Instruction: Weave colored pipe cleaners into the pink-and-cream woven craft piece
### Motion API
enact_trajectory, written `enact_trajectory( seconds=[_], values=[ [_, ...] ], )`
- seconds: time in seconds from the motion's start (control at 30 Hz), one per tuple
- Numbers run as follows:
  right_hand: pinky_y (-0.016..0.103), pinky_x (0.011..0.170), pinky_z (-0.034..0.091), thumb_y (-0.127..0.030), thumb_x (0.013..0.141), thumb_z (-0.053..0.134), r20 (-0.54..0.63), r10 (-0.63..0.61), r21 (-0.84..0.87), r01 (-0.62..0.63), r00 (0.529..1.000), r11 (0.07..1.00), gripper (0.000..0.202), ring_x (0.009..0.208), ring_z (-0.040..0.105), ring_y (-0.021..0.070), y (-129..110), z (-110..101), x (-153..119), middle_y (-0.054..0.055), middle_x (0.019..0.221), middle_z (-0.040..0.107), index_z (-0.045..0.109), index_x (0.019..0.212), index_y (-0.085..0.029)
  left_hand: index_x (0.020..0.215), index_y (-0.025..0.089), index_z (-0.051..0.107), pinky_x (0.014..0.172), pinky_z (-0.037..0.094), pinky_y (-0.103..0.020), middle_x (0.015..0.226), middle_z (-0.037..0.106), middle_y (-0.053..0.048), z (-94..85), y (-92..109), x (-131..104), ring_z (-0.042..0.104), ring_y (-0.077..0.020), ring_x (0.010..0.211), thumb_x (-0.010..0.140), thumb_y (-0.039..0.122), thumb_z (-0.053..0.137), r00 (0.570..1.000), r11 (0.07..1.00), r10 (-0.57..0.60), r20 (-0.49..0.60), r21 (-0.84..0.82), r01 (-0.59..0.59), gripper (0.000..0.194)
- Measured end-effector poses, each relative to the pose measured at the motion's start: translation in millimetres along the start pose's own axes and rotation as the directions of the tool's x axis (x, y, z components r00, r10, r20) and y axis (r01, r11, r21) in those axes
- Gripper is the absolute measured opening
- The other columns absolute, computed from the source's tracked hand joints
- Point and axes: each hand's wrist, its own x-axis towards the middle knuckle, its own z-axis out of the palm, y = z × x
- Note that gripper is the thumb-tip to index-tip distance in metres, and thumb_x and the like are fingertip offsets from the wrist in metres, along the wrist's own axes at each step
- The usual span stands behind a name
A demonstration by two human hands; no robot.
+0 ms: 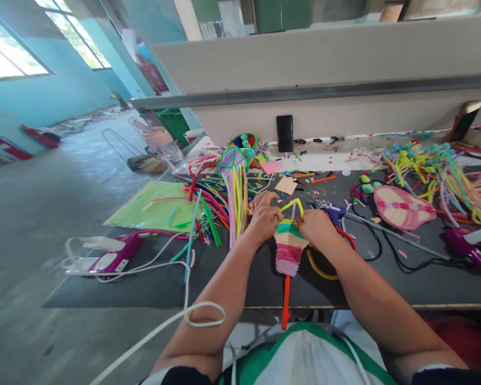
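Woven fan-shaped piece (288, 248) laid flat on dark table, near front edge. Banded in green, yellow, pink, cream and purple rows, narrowing downward. Orange stem (285, 302) extended past table edge. Yellow pipe cleaner (291, 205) arched in loop above top edge, both ends pinched at upper corners.

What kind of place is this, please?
Probably a craft workshop: a dark worktable strewn with pipe cleaners, glue guns, and a half-woven pipe-cleaner fan between both hands.
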Motion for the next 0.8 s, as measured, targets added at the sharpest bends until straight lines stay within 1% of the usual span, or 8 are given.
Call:
enact_trajectory(
  seconds=[0.1,0.2,0.3,0.4,0.47,0.57,0.67,0.8],
  values=[
    [0.032,0.074,0.047,-0.026,0.087,0.044,0.000,0.016,0.010,-0.016,1.000,1.000,0.031,0.081,0.067,0.0253,1,0,0,0.017,0.082,0.071,0.069,0.079,-0.011,0.058,0.017,0.062,0.098,0.032,-0.042,0.119,0.054,-0.008,0.9,0,-1,0.044,-0.0270,0.115,0.075,0.017,0.058,1.000,1.000,-0.001,-0.004,-0.002,0.001,0.017],
    [0.031,0.073,0.046,-0.026,0.088,0.043,-0.001,0.030,0.029,-0.030,1.000,0.999,0.031,0.082,0.067,0.0244,2,1,2,0.016,0.084,0.071,0.070,0.081,-0.012,0.060,0.018,0.062,0.099,0.032,-0.043,0.119,0.053,-0.008,2.1,-1,0,0.044,-0.0270,0.116,0.077,0.022,0.059,1.000,1.000,-0.013,-0.004,-0.009,0.013,0.018],
    [0.030,0.075,0.045,-0.025,0.088,0.043,-0.002,-0.002,0.045,0.002,1.000,0.999,0.030,0.085,0.067,0.0229,5,2,6,0.015,0.087,0.072,0.070,0.084,-0.012,0.062,0.017,0.064,0.099,0.033,-0.042,0.121,0.052,-0.010,3.4,-3,1,0.045,-0.0268,0.115,0.078,0.026,0.060,0.999,0.998,-0.045,-0.012,-0.033,0.044,0.019],
    [0.027,0.074,0.044,-0.027,0.089,0.043,-0.017,-0.017,0.068,0.018,1.000,0.998,0.032,0.087,0.067,0.0215,8,3,9,0.012,0.087,0.072,0.071,0.085,-0.013,0.070,0.018,0.068,0.102,0.031,-0.041,0.126,0.049,-0.010,4.4,-4,1,0.042,-0.0273,0.120,0.077,0.029,0.062,0.995,0.994,-0.084,-0.043,-0.074,0.081,0.014],
    [0.026,0.072,0.044,-0.029,0.090,0.043,-0.034,-0.015,0.087,0.018,0.999,0.996,0.032,0.087,0.066,0.0205,9,4,11,0.010,0.087,0.073,0.071,0.084,-0.014,0.078,0.020,0.071,0.104,0.028,-0.042,0.131,0.046,-0.009,5.6,-5,1,0.039,-0.0278,0.123,0.076,0.029,0.063,0.995,0.991,-0.092,-0.036,-0.098,0.089,0.012],
    [0.025,0.072,0.043,-0.028,0.090,0.043,-0.058,-0.027,0.079,0.032,0.998,0.996,0.032,0.087,0.066,0.0194,9,4,11,0.009,0.087,0.073,0.071,0.085,-0.014,0.080,0.022,0.073,0.106,0.025,-0.044,0.134,0.044,-0.008,8.5,-6,0,0.036,-0.0283,0.126,0.076,0.029,0.064,0.997,0.992,-0.071,-0.007,-0.107,0.070,0.012],
    [0.026,0.072,0.043,-0.022,0.091,0.041,-0.052,-0.080,0.031,0.081,0.995,0.996,0.033,0.086,0.066,0.0190,9,3,10,0.011,0.087,0.072,0.071,0.084,-0.012,0.073,0.021,0.072,0.107,0.025,-0.044,0.134,0.046,-0.008,10.2,-8,0,0.036,-0.0280,0.126,0.077,0.029,0.064,1.000,0.997,-0.020,0.007,-0.074,0.020,0.012],
    [0.027,0.068,0.043,-0.016,0.089,0.041,-0.020,-0.136,-0.032,0.135,0.991,0.990,0.031,0.080,0.065,0.0197,7,3,8,0.014,0.083,0.071,0.070,0.082,-0.009,0.065,0.019,0.068,0.106,0.026,-0.045,0.132,0.050,-0.006,7.8,-6,1,0.036,-0.0280,0.126,0.076,0.025,0.065,0.999,0.999,0.031,0.003,-0.034,-0.031,0.013]
  ],
)
